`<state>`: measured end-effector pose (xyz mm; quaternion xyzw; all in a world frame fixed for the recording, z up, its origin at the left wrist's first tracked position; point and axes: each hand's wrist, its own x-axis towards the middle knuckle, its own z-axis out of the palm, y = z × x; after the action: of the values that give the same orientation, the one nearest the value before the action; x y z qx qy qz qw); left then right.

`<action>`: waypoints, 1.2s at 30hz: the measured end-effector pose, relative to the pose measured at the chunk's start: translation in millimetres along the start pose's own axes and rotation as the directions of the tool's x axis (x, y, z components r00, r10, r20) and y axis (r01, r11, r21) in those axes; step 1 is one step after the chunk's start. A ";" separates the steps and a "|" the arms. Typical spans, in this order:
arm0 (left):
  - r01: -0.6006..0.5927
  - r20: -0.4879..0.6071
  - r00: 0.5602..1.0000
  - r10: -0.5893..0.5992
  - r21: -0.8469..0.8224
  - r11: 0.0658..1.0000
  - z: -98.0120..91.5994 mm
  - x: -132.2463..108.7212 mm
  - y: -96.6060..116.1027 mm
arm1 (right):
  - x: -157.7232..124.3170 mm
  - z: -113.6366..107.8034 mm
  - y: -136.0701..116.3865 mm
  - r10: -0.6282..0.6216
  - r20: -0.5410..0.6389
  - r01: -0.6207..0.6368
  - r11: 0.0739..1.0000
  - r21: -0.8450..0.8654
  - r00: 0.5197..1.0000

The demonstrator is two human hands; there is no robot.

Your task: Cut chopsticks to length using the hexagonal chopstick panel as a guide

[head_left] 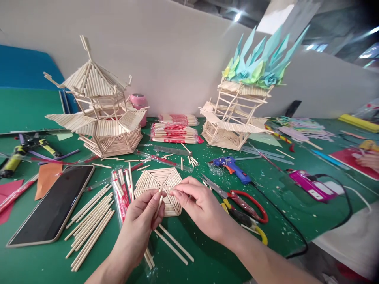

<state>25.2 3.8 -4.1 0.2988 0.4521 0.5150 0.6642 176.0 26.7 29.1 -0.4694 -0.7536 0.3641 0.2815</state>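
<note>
An octagon-like panel of wooden sticks [172,177] lies flat on the green table, partly hidden by both hands. Over its near left part, my left hand [145,215] is closed on a thin wooden stick [160,202]. Close beside it, the fingertips of my right hand [198,205] are pinched together above the panel; whatever is between them is too small to name. Loose sticks [91,232] lie in a bunch to the left, and two more sticks [174,246] rest just below the hands.
Two stick pavilions [103,128] [233,126] stand at the back, with wrapped stick bundles [174,132] between them. A phone [53,205] lies left. On the right are a blue glue gun [232,167], red-handled scissors [248,203], a purple power strip [310,185] and another person's hand [368,159].
</note>
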 end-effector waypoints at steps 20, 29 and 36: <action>-0.023 0.013 1.000 0.025 -0.142 0.990 1.3 0.5 0.0 | 7.5 19.6 -5.0 0.100 0.127 -0.136 0.939 0.315 0.987; -0.061 0.035 0.998 0.062 -0.025 0.998 -0.6 0.8 -6.3 | 10.7 17.4 -5.8 -0.119 -0.030 0.110 0.969 -0.220 0.992; -0.070 0.055 0.996 0.068 0.050 0.996 -1.6 0.8 -8.4 | 12.0 15.6 -4.2 -0.063 -0.049 0.059 0.995 -0.079 0.997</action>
<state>27.3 2.0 -12.2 0.3449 0.4368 0.5176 0.6499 157.2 32.0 24.5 -0.4659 -0.7736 0.3135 0.2934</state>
